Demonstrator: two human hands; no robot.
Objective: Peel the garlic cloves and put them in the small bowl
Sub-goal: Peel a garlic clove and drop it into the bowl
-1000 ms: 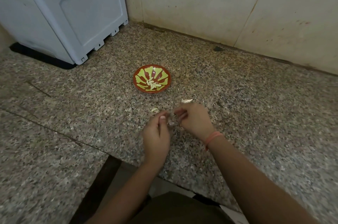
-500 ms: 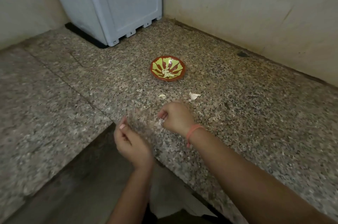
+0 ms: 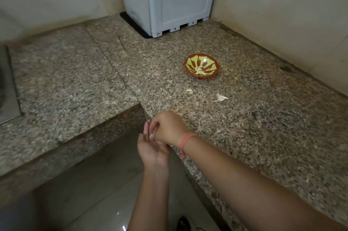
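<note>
**ENTRY: GARLIC PEELING, TABLETOP EDGE**

**Task item, location.** Peeled garlic cloves (image 3: 200,71) lie in the small bowl (image 3: 201,57), which stands well back on the tabletop (image 3: 263,127). One loose clove (image 3: 189,90) lies between the bowl and your hands.

**Hands.** Your right hand (image 3: 168,127) has its fingers curled tight against the left hand (image 3: 152,148), which lies palm up with its fingers straight, just off the tabletop edge. Whether the right fingers pinch a clove or only skin, you cannot tell.

**Step, as judged.** You seem to be stripping skin over the cupped palm.
- Keep the left palm directly under the work so the skin falls there, not on the floor.
- Pull the skin from the tip and do not crush the clove.
- Lower the clove close to the bowl before you let go.

**Count.**
- Small bowl: one.
- Cloves in the bowl: a small heap, too bunched to number.
- Loose clove: one.
- Skin scrap (image 3: 221,97) on the tabletop: one.
- Wristband (image 3: 185,141), right wrist: one.
- Grey box (image 3: 167,0), far corner: one.
</note>
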